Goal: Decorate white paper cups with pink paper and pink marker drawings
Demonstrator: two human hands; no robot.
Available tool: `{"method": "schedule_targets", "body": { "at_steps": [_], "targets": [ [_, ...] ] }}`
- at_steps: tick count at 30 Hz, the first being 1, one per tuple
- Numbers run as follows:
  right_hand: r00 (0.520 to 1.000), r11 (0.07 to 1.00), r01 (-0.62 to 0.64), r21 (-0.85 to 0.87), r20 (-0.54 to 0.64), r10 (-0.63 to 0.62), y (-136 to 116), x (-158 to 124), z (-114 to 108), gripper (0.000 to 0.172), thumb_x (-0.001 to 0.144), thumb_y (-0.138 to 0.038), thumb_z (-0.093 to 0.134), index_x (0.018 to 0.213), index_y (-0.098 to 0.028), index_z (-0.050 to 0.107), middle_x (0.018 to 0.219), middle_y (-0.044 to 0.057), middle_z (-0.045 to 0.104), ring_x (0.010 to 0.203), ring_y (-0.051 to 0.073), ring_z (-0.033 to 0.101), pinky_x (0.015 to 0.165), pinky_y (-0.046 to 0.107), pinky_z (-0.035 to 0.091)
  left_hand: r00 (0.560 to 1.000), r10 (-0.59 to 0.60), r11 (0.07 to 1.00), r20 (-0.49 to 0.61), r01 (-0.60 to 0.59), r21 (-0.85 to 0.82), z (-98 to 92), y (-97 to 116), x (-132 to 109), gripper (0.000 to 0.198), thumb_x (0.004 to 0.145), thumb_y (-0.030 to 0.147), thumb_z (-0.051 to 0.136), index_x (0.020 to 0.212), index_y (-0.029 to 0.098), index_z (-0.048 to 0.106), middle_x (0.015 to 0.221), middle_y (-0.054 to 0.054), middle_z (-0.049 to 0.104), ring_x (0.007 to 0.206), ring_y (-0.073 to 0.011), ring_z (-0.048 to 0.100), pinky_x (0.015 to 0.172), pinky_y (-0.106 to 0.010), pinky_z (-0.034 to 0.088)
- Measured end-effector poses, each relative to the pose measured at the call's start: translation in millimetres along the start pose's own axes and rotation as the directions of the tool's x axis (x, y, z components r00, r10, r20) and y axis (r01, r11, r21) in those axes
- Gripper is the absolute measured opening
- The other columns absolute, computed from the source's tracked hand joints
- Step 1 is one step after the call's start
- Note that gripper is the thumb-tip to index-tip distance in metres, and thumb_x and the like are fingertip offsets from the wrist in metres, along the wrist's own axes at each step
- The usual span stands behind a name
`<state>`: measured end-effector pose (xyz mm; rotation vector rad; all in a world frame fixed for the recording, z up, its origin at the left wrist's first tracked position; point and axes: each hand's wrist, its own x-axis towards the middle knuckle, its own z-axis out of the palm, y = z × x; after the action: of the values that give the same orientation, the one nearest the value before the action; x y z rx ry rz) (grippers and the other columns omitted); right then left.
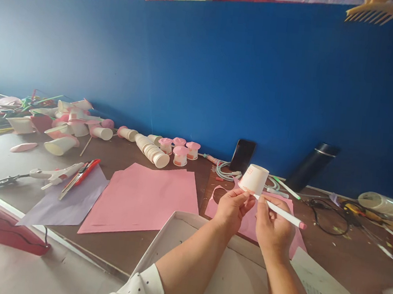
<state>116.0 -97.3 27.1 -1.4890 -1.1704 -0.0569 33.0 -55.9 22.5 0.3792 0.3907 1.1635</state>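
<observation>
An upside-down white paper cup [254, 179] with a small drawn pattern is pinched near its rim by my left hand [232, 209]. My right hand [275, 225] is closed around a white marker [286, 214] with a pink end, its tip against the cup's lower edge. Beneath the hands lies pink paper [247, 225] with a round hole cut in it. Left of it, large pink sheets [148, 203] are stacked on the table. Behind them stand several small cups with pink tops [180, 155], beside a nested row of paper cups [150, 150].
A glue gun [55, 176] and red cutter [83, 175] lie on lilac paper [67, 201]. A phone [242, 154] and black bottle [312, 167] lean on the blue partition [204, 73]. Cables [329, 219] lie right, a pile of cups and straws [69, 119] left.
</observation>
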Motion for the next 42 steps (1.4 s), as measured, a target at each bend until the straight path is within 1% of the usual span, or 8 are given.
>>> {"method": "schedule_targets", "body": {
  "at_steps": [6,10,13,19,25,31,35,42],
  "targets": [
    [1.0,1.0,0.015,-0.004,-0.018,-0.015,-1.1,0.6,1.2,0.032,0.083,-0.045,0.055,0.09,-0.015,0.064,0.072,0.008,0.065,0.057,0.015,0.058,0.055,0.027,0.046,1.0,0.004,1.0,0.008,-0.004,0.019,0.3,-0.4,-0.1,0.023,0.063,0.019,0.08,0.079,0.01,0.066,0.082,-0.006,0.065,0.073,-0.0091,0.061,0.085,-0.025,0.047],
    [1.0,1.0,0.024,-0.011,0.01,-0.023,-2.3,-0.1,1.1,0.031,0.083,-0.044,0.055,0.089,-0.016,0.064,0.071,0.007,0.065,0.056,0.015,0.057,0.054,0.026,0.045,1.0,0.0,1.0,0.016,0.0,0.017,0.3,-1.4,0.3,0.026,0.061,0.02,0.081,0.079,0.009,0.066,0.08,-0.005,0.064,0.07,-0.0076,0.059,0.081,-0.023,0.047],
    [0.999,0.999,0.032,-0.02,-0.005,-0.032,-2.2,-0.8,0.8,0.03,0.083,-0.044,0.055,0.089,-0.016,0.064,0.072,0.007,0.065,0.057,0.015,0.057,0.055,0.027,0.046,1.0,-0.001,1.0,0.016,0.001,0.015,-0.1,-2.4,1.0,0.026,0.061,0.02,0.081,0.08,0.009,0.066,0.08,-0.005,0.064,0.069,-0.0073,0.059,0.078,-0.022,0.048],
    [1.0,1.0,0.004,-0.017,-0.029,-0.004,-3.1,-0.3,0.0,0.03,0.082,-0.044,0.056,0.087,-0.015,0.064,0.069,0.007,0.064,0.055,0.016,0.056,0.055,0.028,0.045,1.0,0.007,1.0,-0.005,-0.007,0.013,-0.2,-2.5,1.3,0.024,0.061,0.019,0.08,0.078,0.009,0.065,0.081,-0.006,0.065,0.07,-0.0082,0.059,0.082,-0.024,0.048],
    [1.0,1.0,-0.008,0.014,-0.019,0.008,-4.8,-0.3,0.3,0.032,0.082,-0.046,0.056,0.087,-0.015,0.063,0.067,0.007,0.063,0.055,0.016,0.056,0.055,0.029,0.046,1.0,0.003,1.0,-0.008,-0.003,0.021,0.6,-2.1,0.4,0.024,0.061,0.019,0.08,0.077,0.01,0.065,0.081,-0.005,0.064,0.07,-0.0086,0.06,0.085,-0.025,0.047],
    [0.999,0.997,0.026,0.071,-0.024,-0.024,-1.4,-1.5,1.7,0.036,0.083,-0.048,0.054,0.092,-0.015,0.061,0.07,0.007,0.063,0.056,0.015,0.058,0.055,0.029,0.046,1.0,0.016,0.999,-0.007,-0.016,0.03,-2.0,-4.6,2.6,0.025,0.06,0.021,0.081,0.078,0.01,0.066,0.081,-0.006,0.066,0.072,-0.0091,0.06,0.084,-0.025,0.047],
    [0.998,0.996,0.048,0.069,-0.029,-0.046,-0.3,-1.2,2.5,0.035,0.083,-0.048,0.055,0.092,-0.014,0.061,0.071,0.007,0.064,0.057,0.015,0.057,0.056,0.029,0.047,1.0,0.015,0.999,0.007,-0.016,0.038,-2.5,-6.0,3.1,0.028,0.058,0.022,0.082,0.079,0.01,0.067,0.082,-0.007,0.066,0.072,-0.0094,0.06,0.083,-0.025,0.047],
    [0.999,0.999,0.038,0.031,-0.021,-0.038,-0.1,-1.0,2.2,0.033,0.084,-0.047,0.055,0.092,-0.015,0.062,0.071,0.007,0.063,0.057,0.015,0.057,0.056,0.028,0.046,1.0,0.005,0.999,0.016,-0.006,0.042,0.0,-5.3,0.9,0.029,0.058,0.022,0.082,0.078,0.008,0.068,0.081,-0.007,0.066,0.071,-0.0092,0.059,0.083,-0.026,0.046]
  ]
}}
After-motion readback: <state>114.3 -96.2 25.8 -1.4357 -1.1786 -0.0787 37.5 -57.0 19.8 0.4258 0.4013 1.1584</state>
